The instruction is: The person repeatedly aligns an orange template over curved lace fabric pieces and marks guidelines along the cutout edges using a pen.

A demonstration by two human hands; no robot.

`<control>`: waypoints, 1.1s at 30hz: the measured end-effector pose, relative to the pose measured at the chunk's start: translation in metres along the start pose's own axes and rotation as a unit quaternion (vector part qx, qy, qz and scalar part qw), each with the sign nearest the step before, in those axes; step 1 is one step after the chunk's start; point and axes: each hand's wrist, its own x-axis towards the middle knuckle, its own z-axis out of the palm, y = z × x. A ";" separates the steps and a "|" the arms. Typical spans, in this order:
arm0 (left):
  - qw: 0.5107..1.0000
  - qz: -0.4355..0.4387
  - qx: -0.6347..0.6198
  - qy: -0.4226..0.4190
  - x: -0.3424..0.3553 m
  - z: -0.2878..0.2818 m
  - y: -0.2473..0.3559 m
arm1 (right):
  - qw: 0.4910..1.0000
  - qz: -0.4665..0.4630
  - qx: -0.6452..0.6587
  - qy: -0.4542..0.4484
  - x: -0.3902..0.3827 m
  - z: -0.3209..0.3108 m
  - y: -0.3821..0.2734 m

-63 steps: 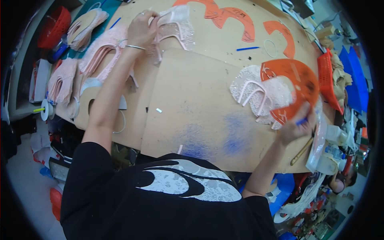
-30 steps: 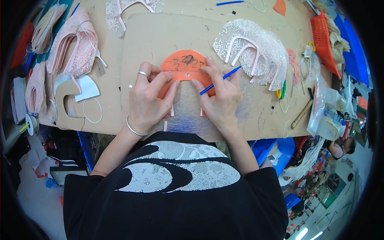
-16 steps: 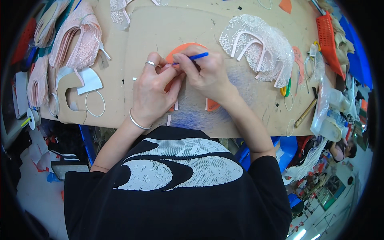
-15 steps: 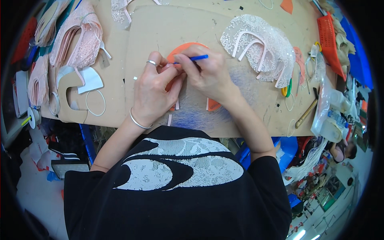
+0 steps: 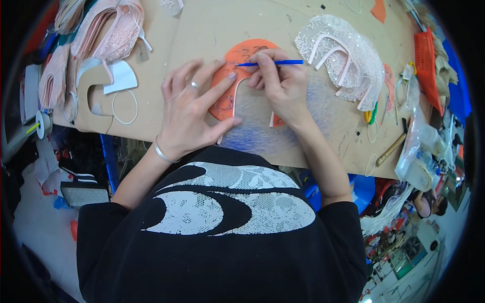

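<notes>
An orange U-shaped piece (image 5: 247, 47) with dark pen marks lies on the cardboard, its legs toward me. A thin pale pink strip (image 5: 236, 98) runs along its inner edge. My left hand (image 5: 184, 111) rests with spread fingers over the left leg of the piece, holding nothing. My right hand (image 5: 287, 91) grips a blue pen (image 5: 289, 62), its tip pointing left over the orange surface near my left fingertips. Part of the right side of the piece is hidden beneath my right hand.
White beaded lace pieces (image 5: 371, 70) with pale strips lie to the right. Pink sequined stacks (image 5: 129, 28), a white curved piece (image 5: 121, 78) and an elastic loop (image 5: 125, 107) lie left. A red basket (image 5: 427, 63) and a wooden-handled tool (image 5: 391, 150) are at the right edge.
My left hand has opened from a pinch near the pen and now spreads on the orange piece. My right hand has moved rightward with the pen, uncovering more of the piece.
</notes>
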 end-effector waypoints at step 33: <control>1.000 0.005 -0.014 -0.018 -0.022 0.007 -0.012 | 0.924 -0.217 -0.274 -0.154 -0.047 0.007 -0.012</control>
